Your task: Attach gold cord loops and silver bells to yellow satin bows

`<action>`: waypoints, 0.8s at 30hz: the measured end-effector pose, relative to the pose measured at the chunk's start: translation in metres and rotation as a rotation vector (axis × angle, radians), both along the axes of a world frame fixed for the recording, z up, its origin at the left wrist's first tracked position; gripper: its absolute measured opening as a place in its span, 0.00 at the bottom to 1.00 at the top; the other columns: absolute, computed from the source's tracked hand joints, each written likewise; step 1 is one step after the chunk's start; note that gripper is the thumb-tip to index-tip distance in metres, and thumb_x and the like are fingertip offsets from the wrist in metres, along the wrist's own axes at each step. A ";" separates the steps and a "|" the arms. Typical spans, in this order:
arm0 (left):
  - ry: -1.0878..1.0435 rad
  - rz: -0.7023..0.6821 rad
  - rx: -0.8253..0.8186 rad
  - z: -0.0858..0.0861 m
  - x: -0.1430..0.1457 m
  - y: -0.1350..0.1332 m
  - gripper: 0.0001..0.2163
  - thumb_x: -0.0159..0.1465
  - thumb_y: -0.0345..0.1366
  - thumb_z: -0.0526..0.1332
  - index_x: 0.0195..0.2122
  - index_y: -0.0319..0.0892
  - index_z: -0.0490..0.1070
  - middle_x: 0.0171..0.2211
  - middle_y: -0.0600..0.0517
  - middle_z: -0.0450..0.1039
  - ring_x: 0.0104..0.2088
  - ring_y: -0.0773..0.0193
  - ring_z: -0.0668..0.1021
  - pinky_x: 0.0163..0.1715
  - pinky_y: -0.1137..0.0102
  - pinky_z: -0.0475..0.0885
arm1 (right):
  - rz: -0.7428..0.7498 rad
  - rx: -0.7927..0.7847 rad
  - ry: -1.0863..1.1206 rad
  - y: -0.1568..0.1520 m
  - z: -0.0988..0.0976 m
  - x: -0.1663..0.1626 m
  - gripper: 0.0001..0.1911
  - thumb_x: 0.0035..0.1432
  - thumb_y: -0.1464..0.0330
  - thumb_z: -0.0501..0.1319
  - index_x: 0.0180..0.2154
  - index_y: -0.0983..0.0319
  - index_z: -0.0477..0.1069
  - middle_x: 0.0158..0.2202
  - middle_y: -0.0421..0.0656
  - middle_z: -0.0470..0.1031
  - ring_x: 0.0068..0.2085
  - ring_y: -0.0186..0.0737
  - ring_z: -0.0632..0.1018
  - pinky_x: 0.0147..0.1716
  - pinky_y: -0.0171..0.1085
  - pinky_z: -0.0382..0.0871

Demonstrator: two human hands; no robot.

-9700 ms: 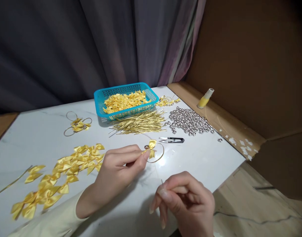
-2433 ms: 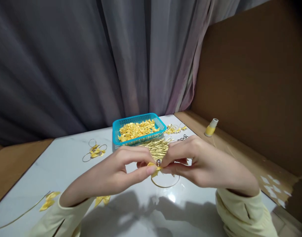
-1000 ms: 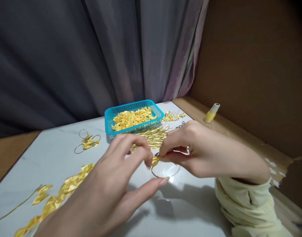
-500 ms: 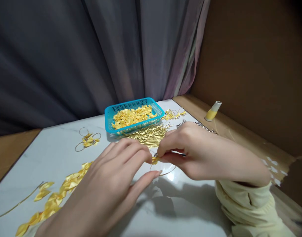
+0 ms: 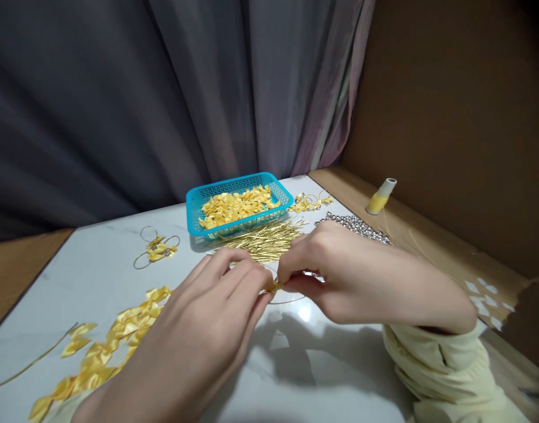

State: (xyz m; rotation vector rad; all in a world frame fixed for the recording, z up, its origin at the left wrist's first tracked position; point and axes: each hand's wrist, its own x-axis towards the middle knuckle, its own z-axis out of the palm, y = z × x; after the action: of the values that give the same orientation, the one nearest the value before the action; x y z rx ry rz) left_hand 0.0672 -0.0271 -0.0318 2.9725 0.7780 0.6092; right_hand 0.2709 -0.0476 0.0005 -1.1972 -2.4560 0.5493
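Observation:
Between my fingertips is a small yellow ribbon bow [image 5: 275, 286], with a thin gold wire loop [image 5: 291, 301] curving below it. My left hand [image 5: 207, 311] pinches the bow's left side, thumb and fingers together. From the right, my right hand [image 5: 326, 270] pinches its other side. Both hands partly cover the bow, so how the wire passes through it cannot be made out. Just beyond my fingers lies a pile of gold wire ties [image 5: 269, 242]. Silver bells [image 5: 355, 226] are heaped behind my right hand.
A blue basket [image 5: 190, 214] of yellow bows stands at the back. Looped wires with bows [image 5: 161, 249] lie to its left, others [image 5: 311, 202] to its right. Loose bows [image 5: 97, 355] and a cord [image 5: 35, 363] are at the left. A yellow thread cone [image 5: 381, 197] stands at the right.
My left thumb has closed in from below onto the bow. The wire loop looks flatter, and my right hand has shifted slightly left, showing more of the bells.

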 end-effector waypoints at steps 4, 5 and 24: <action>0.017 -0.026 0.005 -0.002 -0.001 0.002 0.04 0.67 0.30 0.55 0.41 0.43 0.66 0.37 0.50 0.71 0.40 0.56 0.71 0.38 0.61 0.66 | -0.002 -0.004 0.000 0.001 0.000 0.000 0.11 0.49 0.82 0.55 0.26 0.64 0.72 0.22 0.39 0.69 0.24 0.31 0.64 0.26 0.34 0.51; 0.016 -0.039 0.003 -0.002 -0.001 0.004 0.04 0.67 0.30 0.55 0.41 0.43 0.67 0.37 0.50 0.72 0.40 0.56 0.72 0.38 0.62 0.67 | -0.004 -0.003 0.000 0.000 0.000 0.001 0.11 0.49 0.82 0.55 0.26 0.64 0.72 0.22 0.39 0.69 0.24 0.31 0.64 0.26 0.34 0.51; -0.041 -0.206 -0.058 0.003 -0.011 0.017 0.10 0.64 0.24 0.55 0.39 0.45 0.70 0.37 0.52 0.75 0.40 0.60 0.74 0.39 0.67 0.69 | 0.067 0.013 0.022 0.000 0.002 0.005 0.11 0.51 0.82 0.56 0.28 0.64 0.74 0.21 0.37 0.70 0.22 0.29 0.66 0.24 0.34 0.53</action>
State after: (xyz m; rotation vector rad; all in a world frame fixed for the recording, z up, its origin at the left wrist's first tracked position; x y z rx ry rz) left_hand 0.0562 -0.0099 -0.0284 2.9251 0.4693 0.6214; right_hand 0.2763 -0.0478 0.0022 -1.1013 -2.4847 0.5614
